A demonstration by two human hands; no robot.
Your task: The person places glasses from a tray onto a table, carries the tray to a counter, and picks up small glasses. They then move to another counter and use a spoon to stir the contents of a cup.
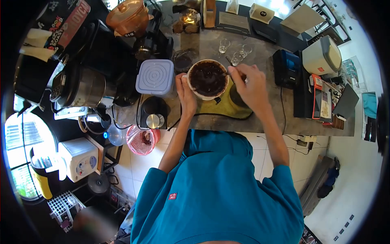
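A round, white-rimmed coffee dripper (208,79) is filled with dark, wet coffee grounds. Fingers of my left hand (187,94) are closed against its left side, with the thumb near the rim. Over the right rim, my right hand (251,85) pinches a thin dark-handled utensil (229,61); its lower end is hidden by the fingers and the coffee. Beneath my right hand is a dark round object, partly covered, on a yellow-green mat (211,109). A lidded pale blue container (155,77) stands left of my left hand.
Small glasses (237,57) stand behind the dripper. A black printer-like box (287,69) sits to the right. A round black device with a metal knob (154,120) lies near the counter's front edge. Coffee equipment (83,87) fills the left side. A pink bin (142,140) stands on the floor.
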